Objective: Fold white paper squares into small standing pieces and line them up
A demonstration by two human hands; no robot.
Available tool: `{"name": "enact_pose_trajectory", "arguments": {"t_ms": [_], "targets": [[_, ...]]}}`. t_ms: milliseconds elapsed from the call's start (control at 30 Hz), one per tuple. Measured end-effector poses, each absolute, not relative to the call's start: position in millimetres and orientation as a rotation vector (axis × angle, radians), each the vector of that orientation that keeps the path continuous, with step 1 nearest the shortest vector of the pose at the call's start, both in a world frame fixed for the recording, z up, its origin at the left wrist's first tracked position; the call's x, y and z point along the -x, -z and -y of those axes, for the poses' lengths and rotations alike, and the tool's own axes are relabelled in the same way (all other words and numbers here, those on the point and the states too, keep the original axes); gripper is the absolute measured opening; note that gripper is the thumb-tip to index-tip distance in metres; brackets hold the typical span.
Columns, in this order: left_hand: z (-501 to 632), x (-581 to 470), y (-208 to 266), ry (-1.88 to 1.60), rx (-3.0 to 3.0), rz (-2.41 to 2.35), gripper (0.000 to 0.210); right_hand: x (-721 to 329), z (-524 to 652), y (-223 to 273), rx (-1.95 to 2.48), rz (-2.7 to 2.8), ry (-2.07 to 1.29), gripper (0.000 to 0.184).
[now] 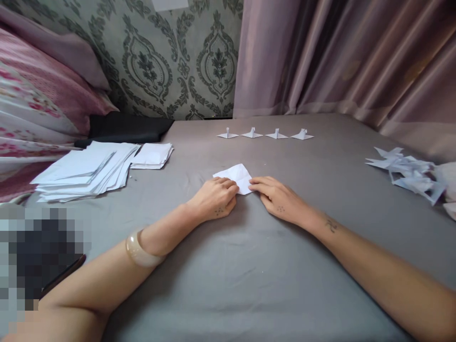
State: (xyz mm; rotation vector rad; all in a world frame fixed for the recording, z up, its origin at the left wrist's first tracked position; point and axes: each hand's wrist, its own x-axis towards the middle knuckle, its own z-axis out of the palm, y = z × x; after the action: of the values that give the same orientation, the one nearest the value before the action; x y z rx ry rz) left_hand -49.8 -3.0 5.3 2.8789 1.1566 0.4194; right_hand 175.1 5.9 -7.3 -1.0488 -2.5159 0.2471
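Observation:
A small sheet of white paper (243,178) with crease lines is held between my two hands, over the middle of the grey cloth. My left hand (217,195) curls its fingers over the paper's left and near side. The fingertips of my right hand (273,194) pinch its right edge, the thumb tucked below. Part of the paper is hidden under the left fingers. Beyond my hands, several folded paper cranes (252,133) stand in a row with wings spread.
Stacks of white paper sheets (81,173) lie at the left, beside a smaller pile of paper squares (151,156). A black folded item (128,127) is behind them. Several folded paper pieces (409,172) are heaped at the right. Purple curtains (320,57) hang at the back right.

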Motion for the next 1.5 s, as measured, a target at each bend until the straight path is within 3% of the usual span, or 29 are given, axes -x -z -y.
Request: {"name": "enact_pose_trajectory", "arguments": {"t_ms": [233,600,1500], "targets": [[-6,47,-2,-0.586,-2.697,-1.287,0.027,-171,0,10,1.160,2.328,-0.263,0.025],[-11,38,-3,-0.700,-2.235,-1.463,0.013,-167,-8,9,1.308,2.188,-0.419,0.012],[-17,31,-6,-0.661,-2.120,-1.550,0.018,-164,-22,8,1.560,1.938,-0.633,0.016]]}}
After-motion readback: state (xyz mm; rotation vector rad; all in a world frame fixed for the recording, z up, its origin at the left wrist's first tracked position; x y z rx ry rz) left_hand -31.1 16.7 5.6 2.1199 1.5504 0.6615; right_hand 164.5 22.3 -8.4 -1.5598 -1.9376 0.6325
